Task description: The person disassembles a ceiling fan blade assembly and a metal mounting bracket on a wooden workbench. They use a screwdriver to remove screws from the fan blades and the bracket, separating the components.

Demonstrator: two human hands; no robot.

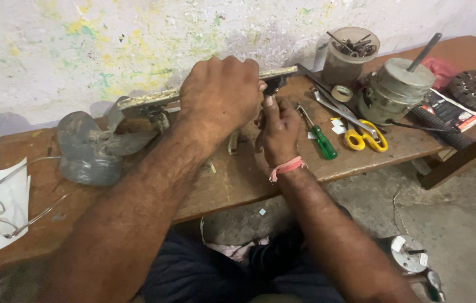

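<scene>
My left hand (219, 95) is clamped over the middle of a long, worn metal bar (147, 100) that lies across the back of the low wooden bench (238, 179). Just under the bar's right part, my right hand (278, 130) pinches a small dark piece (275, 84) with the fingertips. A pink thread band is tied around that wrist. What sits under the left palm is hidden.
A green-handled screwdriver (321, 140), yellow-handled scissors (364, 138) and pliers lie to the right. Behind them stand a plastic jar of screws (349, 55), a tape roll (341, 92) and a grey motor with a shaft (396, 90). Spectacles on paper (3, 206) and a crumpled grey bag (89, 147) lie left.
</scene>
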